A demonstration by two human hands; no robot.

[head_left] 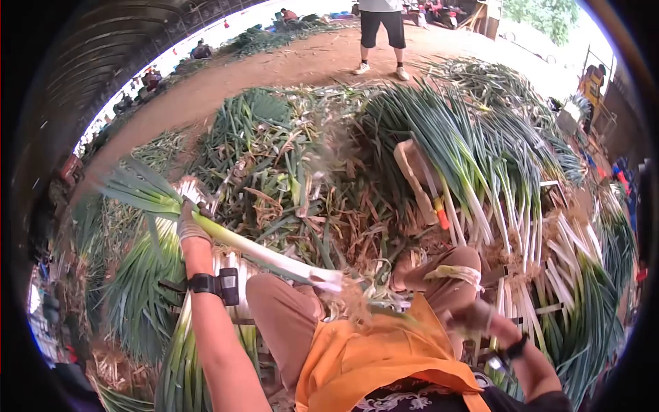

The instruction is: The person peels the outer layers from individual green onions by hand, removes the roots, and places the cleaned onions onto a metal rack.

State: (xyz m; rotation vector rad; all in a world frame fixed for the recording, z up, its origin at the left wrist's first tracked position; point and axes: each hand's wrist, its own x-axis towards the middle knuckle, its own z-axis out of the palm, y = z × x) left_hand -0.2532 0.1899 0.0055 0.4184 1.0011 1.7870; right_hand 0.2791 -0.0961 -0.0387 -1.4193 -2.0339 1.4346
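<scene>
My left hand (191, 225), in a light glove, is closed around a long leek (274, 255) near where its green leaves begin. The leek slants across my lap, its white shank and stringy roots (355, 299) over the orange apron (371, 350), the leaves fanning out to the upper left. Close to my right knee is my gloved right hand (473, 317), smeared by motion, so its fingers and anything in them cannot be made out. A pale cloth band (454, 275) is tied round that knee.
Bundled leeks (480, 172) are stacked at right, more leeks (144, 288) at left. Trimmed leaves (288, 185) cover the ground ahead. A pale curved object (414, 182) with an orange-red tip leans against the right stack. A person (382, 31) stands on the dirt floor beyond.
</scene>
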